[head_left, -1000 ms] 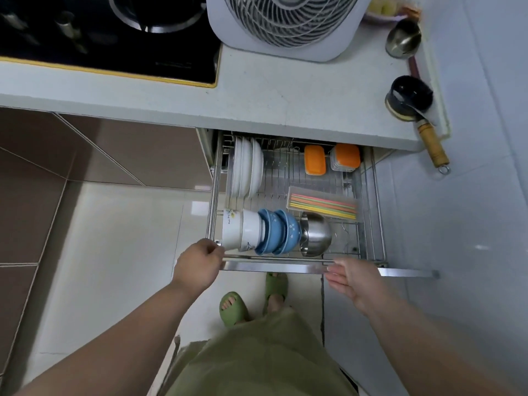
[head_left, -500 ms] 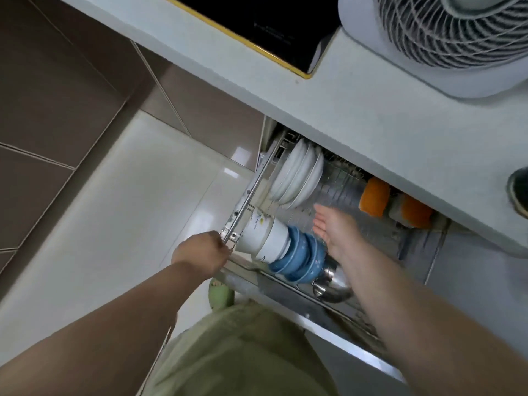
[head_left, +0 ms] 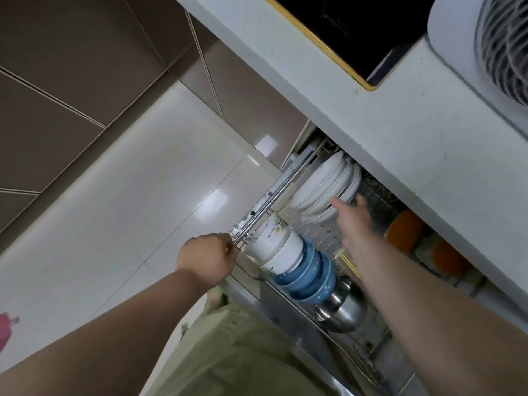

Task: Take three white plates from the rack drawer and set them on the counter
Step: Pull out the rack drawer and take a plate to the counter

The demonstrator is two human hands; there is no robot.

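Observation:
Several white plates [head_left: 323, 184] stand on edge at the back left of the pulled-out wire rack drawer [head_left: 265, 207], partly under the pale counter [head_left: 400, 132]. My right hand [head_left: 353, 214] reaches into the drawer with fingers spread, its fingertips touching the nearest plates' rims; it holds nothing. My left hand [head_left: 207, 257] is closed around the drawer's front left corner rail.
White bowls [head_left: 278, 247], blue bowls [head_left: 310, 277] and a steel bowl [head_left: 343, 312] lie in a row along the drawer's front. Orange containers [head_left: 405, 234] sit at the back right. On the counter are a black hob [head_left: 351, 27] and a white fan [head_left: 491, 44].
My right hand has moved from the drawer's front handle over the bowls to the plates' rims. The view has tilted and swung left. My left hand stays on the corner rail.

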